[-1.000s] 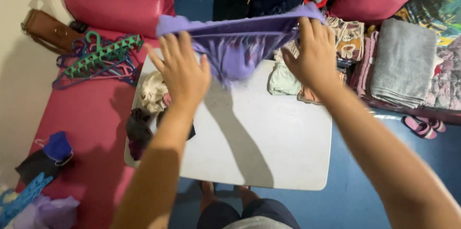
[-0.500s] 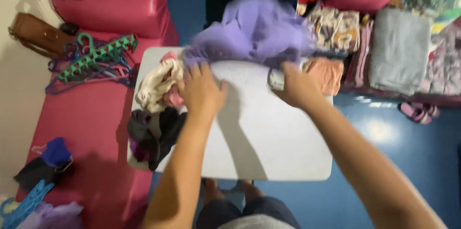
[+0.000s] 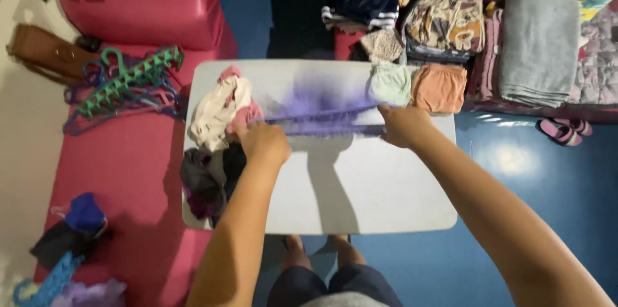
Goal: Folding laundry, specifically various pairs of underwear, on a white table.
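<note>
A: What is seen, taken from the left?

B: A pink mattress point(image 3: 122, 165) carries a heap of hangers point(image 3: 125, 82). Beside it a white table point(image 3: 380, 191) is set, with a pile of mixed clothes point(image 3: 215, 133) along its left edge.

A: And what is held?

B: A purple garment point(image 3: 322, 111) is stretched between both hands, near the table's far edge. One end is pinched in the closed left hand point(image 3: 264, 143), the other in the closed right hand point(image 3: 402, 125). The cloth is blurred, so its finer shape cannot be told.

A: Which step is judged to be in hand?

B: Laying the garment flat on the table, it seems, as the start of a fold. The next move would call for the pulled edge to be lowered onto the top and the cloth smoothed before any fold is made.

A: How is the garment's long axis set?

B: It is run left to right, roughly parallel to the far edge, with the loose cloth spread away toward that edge.

A: What lies further right?

B: Small folded pieces, pale green point(image 3: 389, 83) and orange point(image 3: 440, 87), are placed at the far right corner. Beyond the table a folded grey towel point(image 3: 537, 46) is stacked among other laundry.
</note>
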